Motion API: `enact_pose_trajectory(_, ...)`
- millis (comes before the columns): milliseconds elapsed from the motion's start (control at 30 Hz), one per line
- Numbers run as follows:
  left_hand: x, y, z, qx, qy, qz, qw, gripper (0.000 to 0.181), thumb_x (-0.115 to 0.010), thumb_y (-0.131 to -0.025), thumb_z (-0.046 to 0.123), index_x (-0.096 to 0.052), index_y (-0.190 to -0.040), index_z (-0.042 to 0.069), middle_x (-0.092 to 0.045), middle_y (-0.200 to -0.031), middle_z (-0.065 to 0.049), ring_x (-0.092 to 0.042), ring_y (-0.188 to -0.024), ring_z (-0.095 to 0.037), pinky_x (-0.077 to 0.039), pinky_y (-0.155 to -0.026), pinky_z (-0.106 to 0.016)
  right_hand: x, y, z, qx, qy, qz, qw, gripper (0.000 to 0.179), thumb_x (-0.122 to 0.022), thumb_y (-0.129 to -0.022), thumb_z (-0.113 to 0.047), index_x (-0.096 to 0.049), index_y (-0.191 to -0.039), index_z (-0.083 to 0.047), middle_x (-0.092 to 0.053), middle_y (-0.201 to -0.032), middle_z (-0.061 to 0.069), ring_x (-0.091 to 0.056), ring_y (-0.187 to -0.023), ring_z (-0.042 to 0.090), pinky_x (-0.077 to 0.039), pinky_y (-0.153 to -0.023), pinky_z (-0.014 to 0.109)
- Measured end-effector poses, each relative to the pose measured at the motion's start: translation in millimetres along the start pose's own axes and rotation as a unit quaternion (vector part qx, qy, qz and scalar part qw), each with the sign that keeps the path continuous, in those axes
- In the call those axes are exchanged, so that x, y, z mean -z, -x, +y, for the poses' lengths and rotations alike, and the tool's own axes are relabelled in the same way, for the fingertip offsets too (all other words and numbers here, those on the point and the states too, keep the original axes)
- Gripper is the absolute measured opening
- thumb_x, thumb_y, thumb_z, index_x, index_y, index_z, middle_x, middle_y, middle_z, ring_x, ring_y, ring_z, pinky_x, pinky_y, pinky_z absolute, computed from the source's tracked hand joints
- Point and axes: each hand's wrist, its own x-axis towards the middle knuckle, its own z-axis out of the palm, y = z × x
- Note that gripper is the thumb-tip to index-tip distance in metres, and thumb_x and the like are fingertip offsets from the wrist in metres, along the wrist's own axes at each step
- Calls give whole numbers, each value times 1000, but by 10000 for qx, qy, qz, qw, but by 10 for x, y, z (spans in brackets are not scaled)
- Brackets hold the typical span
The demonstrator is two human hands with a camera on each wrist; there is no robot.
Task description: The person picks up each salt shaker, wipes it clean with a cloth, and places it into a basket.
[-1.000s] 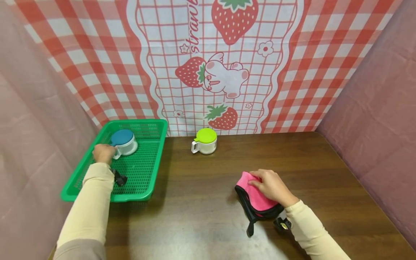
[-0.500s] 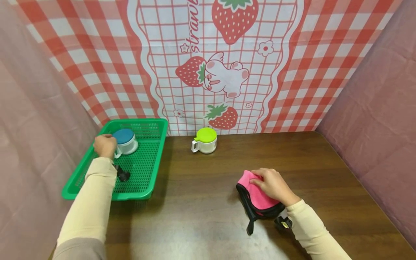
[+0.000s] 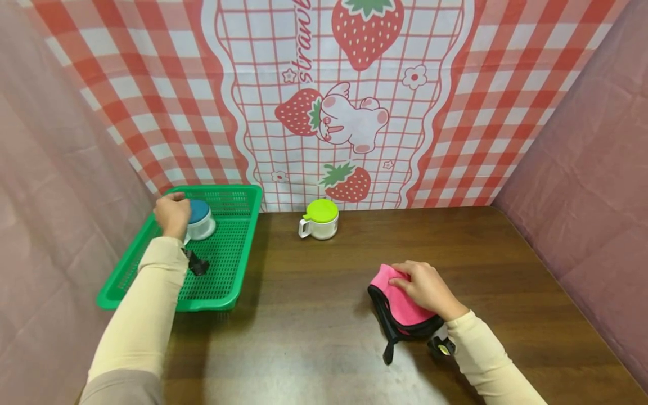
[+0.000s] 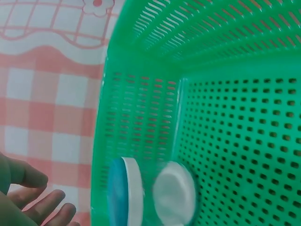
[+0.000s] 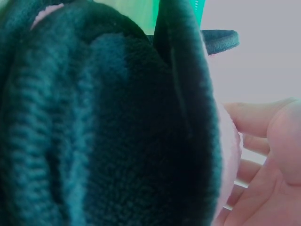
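A clear jar with a blue lid (image 3: 199, 211) and a white base stands upright in the green basket (image 3: 249, 247); in the left wrist view its lid (image 4: 121, 192) shows side-on. My left hand (image 3: 173, 214) is over the basket's left side and overlaps the lid's left edge in the head view. From the wrist, the left hand's loosely bent fingers (image 4: 40, 207) show nothing between them, apart from the jar. My right hand (image 3: 422, 287) pinches a folded pink cloth (image 3: 405, 304) with black edging and a black loop, low over the table.
A second jar (image 3: 323, 228) with a lime-green lid and white handle stands on the wooden table (image 3: 304, 320) by the back wall. A checked strawberry cloth (image 3: 471, 124) hangs behind, and pink drapes (image 3: 582, 169) line both sides.
My left hand has left the blue-lidded jar's handle, moving up and slightly right beside the lid. The jar stays in place. My right hand and the pink cloth have barely moved.
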Motion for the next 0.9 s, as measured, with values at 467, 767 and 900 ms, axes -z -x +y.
enact_pose_trajectory(467, -50, 156, 372, -581, 66, -455, 9973, 38, -53, -96, 18, -61, -132, 9, -63, -131, -15, -50, -127, -34, -36, -109, -47, 29, -15, 4, -3, 16, 71, 10000, 16, -78, -81, -15, -75, -94, -7, -70, -78, 2, -56, -66, 13, -44, -61, 30)
enact_pose_trajectory(767, -142, 282, 511, -763, 247, -760, 9939, 40, -54, -98, 27, -59, -135, 10, -61, -133, -14, -54, -124, -30, -43, -103, -43, 63, -26, -12, -5, 31, 78, 10000, 12, -77, -81, -15, -74, -90, -9, -65, -73, 0, -51, -64, 12, -41, -60, 30)
enact_pose_trajectory(900, -191, 344, 573, -837, 365, -787, 9927, 41, -55, -98, 27, -59, -134, 10, -62, -133, -12, -55, -124, -29, -44, -103, -42, 77, -30, -11, 13, 19, 85, 10000, 9, -77, -82, -15, -73, -88, -10, -63, -70, -2, -49, -63, 11, -39, -59, 29)
